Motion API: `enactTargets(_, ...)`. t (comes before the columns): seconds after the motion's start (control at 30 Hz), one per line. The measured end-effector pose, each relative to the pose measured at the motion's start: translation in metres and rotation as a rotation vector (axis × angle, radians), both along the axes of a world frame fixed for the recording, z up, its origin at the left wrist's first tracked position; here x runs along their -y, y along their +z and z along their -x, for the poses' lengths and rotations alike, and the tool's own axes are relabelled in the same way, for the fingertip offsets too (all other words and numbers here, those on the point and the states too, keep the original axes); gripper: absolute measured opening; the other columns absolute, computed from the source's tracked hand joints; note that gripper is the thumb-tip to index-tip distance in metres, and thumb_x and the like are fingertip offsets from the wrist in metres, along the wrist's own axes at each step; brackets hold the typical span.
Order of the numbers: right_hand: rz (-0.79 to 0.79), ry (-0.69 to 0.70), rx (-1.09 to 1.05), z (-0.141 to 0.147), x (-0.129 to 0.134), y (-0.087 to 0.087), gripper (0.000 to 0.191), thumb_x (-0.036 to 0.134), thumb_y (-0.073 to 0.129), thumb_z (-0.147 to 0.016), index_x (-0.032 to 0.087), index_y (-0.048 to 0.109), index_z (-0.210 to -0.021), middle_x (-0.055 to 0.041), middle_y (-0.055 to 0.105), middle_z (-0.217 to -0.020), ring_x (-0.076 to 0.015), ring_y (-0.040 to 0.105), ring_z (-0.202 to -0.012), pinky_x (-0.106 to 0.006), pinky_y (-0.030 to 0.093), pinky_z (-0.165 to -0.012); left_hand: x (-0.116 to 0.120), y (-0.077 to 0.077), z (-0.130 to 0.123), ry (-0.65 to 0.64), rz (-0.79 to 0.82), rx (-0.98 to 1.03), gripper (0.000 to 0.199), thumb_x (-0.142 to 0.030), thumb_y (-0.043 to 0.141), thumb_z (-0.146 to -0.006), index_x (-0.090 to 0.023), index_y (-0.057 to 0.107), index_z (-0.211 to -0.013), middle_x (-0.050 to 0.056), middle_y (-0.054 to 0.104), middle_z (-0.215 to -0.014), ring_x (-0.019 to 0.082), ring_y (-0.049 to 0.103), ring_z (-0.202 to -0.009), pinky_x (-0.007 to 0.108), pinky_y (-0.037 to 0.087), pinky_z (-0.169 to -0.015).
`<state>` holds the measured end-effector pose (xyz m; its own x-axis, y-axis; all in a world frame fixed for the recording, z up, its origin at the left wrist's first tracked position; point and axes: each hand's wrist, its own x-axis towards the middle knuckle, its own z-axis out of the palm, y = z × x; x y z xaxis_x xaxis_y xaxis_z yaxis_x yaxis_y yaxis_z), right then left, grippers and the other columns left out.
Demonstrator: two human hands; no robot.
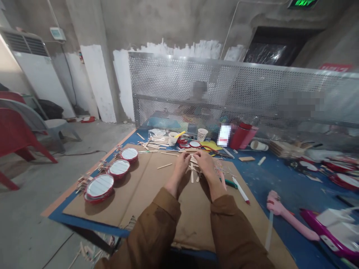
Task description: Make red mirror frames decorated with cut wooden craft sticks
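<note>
Head cam: both hands meet over a small cluster of wooden craft sticks [193, 164] on a cardboard sheet [146, 190].

L hand [182, 161] and R hand [204, 160] sit side by side, fingertips w/ the sticks at the far-middle part of the cardboard; fingers curled down onto them, but can't tell whether either hand actually grips one. Brown sleeves [157, 228] cover both forearms. Three red-rimmed round mirrors [100, 185] lie in a row along the cardboard's L edge, well apart from the hands. Red-capped white marker [240, 189] lies just R of the R wrist, on the cardboard edge. More loose sticks, paper cup [202, 134] and red bottle [241, 135] beyond, on the blue table [283, 183]. Pink tool [288, 216] near R, on the blue. Perforated metal screen [224, 93] behind the table.
</note>
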<state>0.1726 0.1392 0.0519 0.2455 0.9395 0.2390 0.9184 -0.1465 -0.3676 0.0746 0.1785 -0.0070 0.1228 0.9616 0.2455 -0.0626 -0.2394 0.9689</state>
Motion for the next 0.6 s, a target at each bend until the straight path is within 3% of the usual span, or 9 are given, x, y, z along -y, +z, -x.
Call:
enactTargets(0.07, 0.058, 0.105, -0.075, -0.004, 0.008, 0.002, 0.019, 0.018, 0.049, -0.084, 0.017, 0.067, -0.078, -0.0043, 0.070, -0.076, -0.0142, 0.061, -0.070, -0.022, 0.040, -0.066, 0.004, 0.000, 0.002, 0.030, -0.013, 0.010, 0.013, -0.015, 0.050, -0.084, -0.019, 0.056, -0.074, 0.002, 0.058, -0.076, 0.014, 0.053, -0.074, 0.024, 0.041, -0.075)
enactTargets(0.17, 0.140, 0.249, -0.158, -0.002, 0.017, -0.001, 0.015, 0.011, 0.056, -0.075, 0.017, 0.063, -0.064, 0.0010, 0.063, -0.056, -0.0108, 0.055, -0.053, -0.019, 0.037, -0.056, 0.008, 0.001, 0.010, 0.204, 0.074, 0.022, 0.018, -0.021, 0.044, -0.090, -0.020, 0.053, -0.074, 0.000, 0.051, -0.068, 0.013, 0.048, -0.066, 0.023, 0.039, -0.069)
enactTargets(0.3, 0.078, 0.298, -0.198, 0.007, 0.017, -0.007, 0.013, 0.009, 0.055, -0.073, 0.017, 0.060, -0.064, -0.0007, 0.063, -0.063, -0.0111, 0.053, -0.058, -0.020, 0.034, -0.057, 0.012, 0.004, 0.023, 0.283, 0.061, -0.084, 0.019, -0.026, 0.043, -0.091, -0.020, 0.052, -0.076, 0.000, 0.051, -0.069, 0.013, 0.047, -0.065, 0.025, 0.039, -0.069)
enactTargets(0.43, 0.000, 0.308, -0.260, 0.012, 0.009, -0.010, 0.015, 0.014, 0.048, -0.076, 0.016, 0.061, -0.068, -0.0011, 0.062, -0.066, -0.0123, 0.052, -0.062, -0.021, 0.035, -0.058, 0.013, 0.002, 0.025, 0.151, -0.069, -0.155, 0.013, -0.026, 0.050, -0.086, -0.016, 0.059, -0.087, 0.004, 0.062, -0.086, 0.015, 0.055, -0.077, 0.025, 0.042, -0.073)
enactTargets(0.6, -0.043, 0.319, -0.351, 0.008, 0.000, -0.016, 0.016, 0.015, 0.049, -0.069, 0.016, 0.059, -0.057, -0.0001, 0.061, -0.058, -0.0123, 0.052, -0.058, -0.021, 0.036, -0.056, 0.008, -0.005, 0.022, -0.034, -0.122, -0.222, 0.020, -0.024, 0.049, -0.084, -0.014, 0.064, -0.074, 0.005, 0.065, -0.077, 0.015, 0.057, -0.074, 0.025, 0.043, -0.070)
